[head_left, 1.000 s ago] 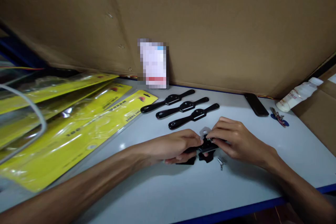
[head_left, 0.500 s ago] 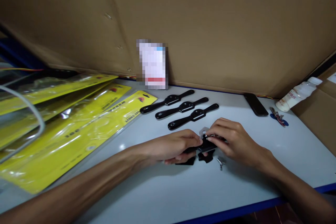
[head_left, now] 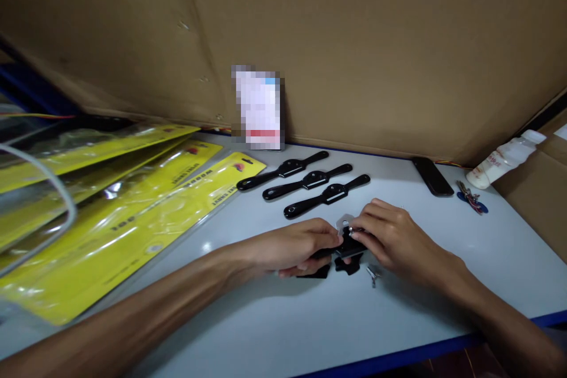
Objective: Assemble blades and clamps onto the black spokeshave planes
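Note:
My left hand point(head_left: 292, 248) and my right hand point(head_left: 392, 239) meet over a black spokeshave body point(head_left: 348, 247) on the white table point(head_left: 248, 319). Both hands grip it, the left on one handle, the right on the other side with fingertips at a small silver blade point(head_left: 344, 223) on top. A black loose part point(head_left: 349, 266) and a small silver wing screw point(head_left: 372, 274) lie just in front of the hands. Three assembled black spokeshaves point(head_left: 325, 195) lie side by side behind them.
Yellow blister-pack cards point(head_left: 133, 212) fan out at the left. A cardboard wall point(head_left: 354, 41) stands behind, with a pixelated card point(head_left: 259, 109) against it. A black phone point(head_left: 432, 176), keys point(head_left: 472, 198) and a white bottle point(head_left: 505, 158) sit at the right.
My right hand's fingers have shifted slightly over the blade on the tool; the left hand has stayed in place. Nothing else has moved.

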`<action>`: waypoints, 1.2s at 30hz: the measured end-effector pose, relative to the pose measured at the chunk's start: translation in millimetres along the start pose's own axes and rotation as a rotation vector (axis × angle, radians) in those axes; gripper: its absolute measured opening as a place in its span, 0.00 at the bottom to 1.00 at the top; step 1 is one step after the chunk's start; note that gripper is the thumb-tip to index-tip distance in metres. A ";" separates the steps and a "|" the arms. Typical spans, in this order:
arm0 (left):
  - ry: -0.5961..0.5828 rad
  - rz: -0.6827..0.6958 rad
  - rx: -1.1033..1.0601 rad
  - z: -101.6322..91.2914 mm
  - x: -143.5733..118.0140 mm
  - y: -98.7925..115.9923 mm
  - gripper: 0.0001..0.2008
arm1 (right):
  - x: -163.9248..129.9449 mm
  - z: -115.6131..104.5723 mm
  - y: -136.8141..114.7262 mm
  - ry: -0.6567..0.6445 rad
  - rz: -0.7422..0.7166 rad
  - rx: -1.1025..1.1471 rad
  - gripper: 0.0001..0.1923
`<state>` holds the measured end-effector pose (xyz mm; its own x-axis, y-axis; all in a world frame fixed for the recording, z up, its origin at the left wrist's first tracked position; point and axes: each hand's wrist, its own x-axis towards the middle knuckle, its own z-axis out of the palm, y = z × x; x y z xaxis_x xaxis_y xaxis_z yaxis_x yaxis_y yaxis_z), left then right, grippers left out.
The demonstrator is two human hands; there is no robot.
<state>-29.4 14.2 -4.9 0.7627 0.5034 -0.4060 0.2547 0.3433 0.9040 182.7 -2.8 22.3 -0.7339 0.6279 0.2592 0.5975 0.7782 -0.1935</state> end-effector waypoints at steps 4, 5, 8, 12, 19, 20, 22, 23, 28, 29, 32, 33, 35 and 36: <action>0.009 0.008 -0.009 0.3 0.7 -0.3 0.13 | 0.4 -0.5 -2.5 0.011 -0.094 -0.100 0.11; 0.005 0.014 -0.011 0.4 0.9 -0.2 0.13 | 0.4 -0.4 -3.1 0.019 -0.110 -0.124 0.11; -0.001 0.015 -0.010 1.1 1.1 0.4 0.12 | 0.2 0.8 -4.2 0.037 -0.116 -0.181 0.12; 0.015 -0.004 0.004 1.9 0.8 1.2 0.13 | 0.7 3.9 -5.1 0.046 -0.090 -0.223 0.13; 0.003 0.006 -0.003 1.1 0.8 0.5 0.15 | 0.8 11.9 -10.6 0.026 0.066 -0.166 0.11; -0.005 0.013 -0.002 0.7 1.1 0.1 0.16 | 0.8 13.7 -11.5 0.030 0.106 -0.142 0.11; -0.029 0.026 0.002 0.0 1.8 -0.7 0.17 | 1.2 18.1 -12.6 0.057 0.196 -0.079 0.10; -0.035 0.032 0.004 -0.2 2.1 -1.2 0.17 | 1.7 20.5 -12.8 0.079 0.236 -0.046 0.10; -0.030 0.028 0.038 0.5 1.6 -1.1 0.16 | 5.3 29.0 -11.9 0.169 0.352 0.128 0.15; -0.019 0.019 0.040 1.0 1.1 -0.7 0.15 | 5.8 29.1 -11.9 0.169 0.384 0.190 0.15; 0.014 0.000 0.026 2.3 0.2 0.7 0.13 | 6.5 25.8 -13.2 0.154 0.465 0.377 0.08; 0.015 -0.005 0.023 2.4 0.2 0.9 0.13 | 6.7 23.5 -13.7 0.148 0.476 0.422 0.07; 0.006 -0.012 0.018 2.3 0.6 1.1 0.13 | 7.5 18.2 -14.7 0.129 0.489 0.486 0.06; 0.001 -0.014 0.017 2.2 0.9 1.1 0.13 | 8.1 15.5 -15.0 0.117 0.494 0.511 0.06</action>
<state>-27.2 13.3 -4.0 0.7587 0.4991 -0.4187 0.2753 0.3368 0.9004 162.8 -9.2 12.6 -0.3603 0.9249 0.1212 0.6037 0.3303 -0.7256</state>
